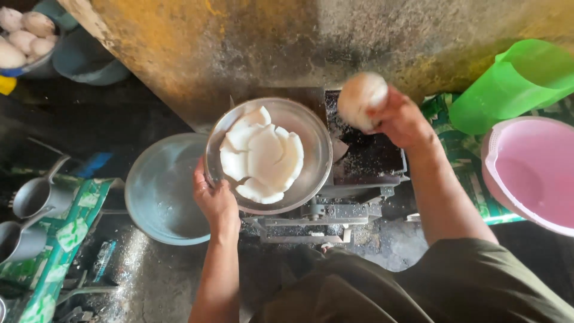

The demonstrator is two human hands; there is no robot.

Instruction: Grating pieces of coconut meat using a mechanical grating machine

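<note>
— While the right hand is raised over the machine, what does it hold?

— A peeled coconut, round, pale and faintly brownish on its skin. The fingers are closed around its lower side, and it hangs above the dark hopper of a metal grating machine, whose top is dusted with white flecks.

— And the left hand?

— It grips the near rim of a steel bowl, thumb over the edge, fingers curled beneath it. The bowl sits tilted slightly, just left of the hopper and touching or overlapping it. Inside lie broken coconut pieces, bright white, curved like shell fragments, stacked loosely on each other.

— What crowds in around that?

— Just left of the steel bowl, partly under it, is a wider grey basin. Further left, two metal scoops with handles rest on a green patterned sheet. At the top left corner a bowl of more peeled coconuts stands well apart from the hands.

— On the other side?

— A pink bucket sits to the right of the forearm, with a green plastic jug tilted behind it. A stained yellowish wall runs just behind the machine. Nothing lies between the coconut and the hopper.
</note>
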